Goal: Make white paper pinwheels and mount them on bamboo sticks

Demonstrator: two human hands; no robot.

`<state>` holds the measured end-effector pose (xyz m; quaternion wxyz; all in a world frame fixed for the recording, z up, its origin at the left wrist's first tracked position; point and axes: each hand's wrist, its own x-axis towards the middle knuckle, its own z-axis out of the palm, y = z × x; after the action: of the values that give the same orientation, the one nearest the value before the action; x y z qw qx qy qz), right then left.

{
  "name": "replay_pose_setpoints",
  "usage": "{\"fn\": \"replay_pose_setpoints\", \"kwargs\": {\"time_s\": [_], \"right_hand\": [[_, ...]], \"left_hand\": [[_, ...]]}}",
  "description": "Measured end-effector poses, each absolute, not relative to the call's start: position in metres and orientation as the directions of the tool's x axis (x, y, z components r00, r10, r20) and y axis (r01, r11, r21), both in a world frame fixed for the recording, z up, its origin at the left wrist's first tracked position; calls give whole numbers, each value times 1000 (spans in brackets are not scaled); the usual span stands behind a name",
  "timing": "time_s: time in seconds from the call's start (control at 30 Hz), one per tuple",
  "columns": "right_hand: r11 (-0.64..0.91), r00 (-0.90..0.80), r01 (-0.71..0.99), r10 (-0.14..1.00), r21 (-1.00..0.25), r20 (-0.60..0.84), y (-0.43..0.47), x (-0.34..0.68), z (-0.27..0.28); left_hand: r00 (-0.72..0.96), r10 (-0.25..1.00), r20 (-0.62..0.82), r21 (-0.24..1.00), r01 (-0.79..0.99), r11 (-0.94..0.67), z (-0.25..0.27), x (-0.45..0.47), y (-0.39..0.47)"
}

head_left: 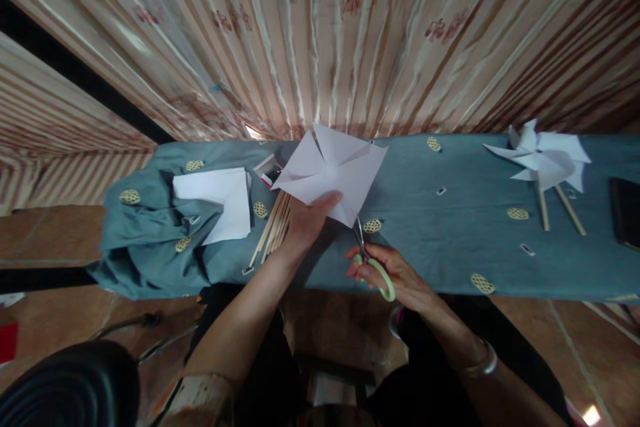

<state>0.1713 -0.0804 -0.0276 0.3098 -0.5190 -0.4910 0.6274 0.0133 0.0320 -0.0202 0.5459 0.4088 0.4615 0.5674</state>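
Note:
My left hand [311,219] pinches a square sheet of white paper [345,177], thumb on top and the other fingers hidden beneath. Slits run from the sheet's corners toward its middle. In my right hand [385,268] is a pair of scissors [384,280] with light green handles, fingers wrapped about the loops. The scissors' blade tips meet the paper's near corner; whether the blades are parted is hard to see. Under and left of the paper lie several thin wooden sticks [273,230]. A small open box [269,170] with dark contents touches the paper's left side.
A stack of white paper [233,203] lies at the left on the blue-green cloth [440,233]. White paper pinwheels [545,157] on wooden sticks rest at the right, near a dark flat object [625,212]. A patterned curtain [330,33] hangs behind the table.

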Motion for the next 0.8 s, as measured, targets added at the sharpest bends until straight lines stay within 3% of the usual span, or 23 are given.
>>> {"fn": "replay_pose_setpoints", "kwargs": {"time_s": [0.8], "right_hand": [[-431, -290, 72, 854, -899, -433, -78, 174, -27]], "left_hand": [[-6, 998, -56, 980, -190, 53, -34, 20, 23]]}}
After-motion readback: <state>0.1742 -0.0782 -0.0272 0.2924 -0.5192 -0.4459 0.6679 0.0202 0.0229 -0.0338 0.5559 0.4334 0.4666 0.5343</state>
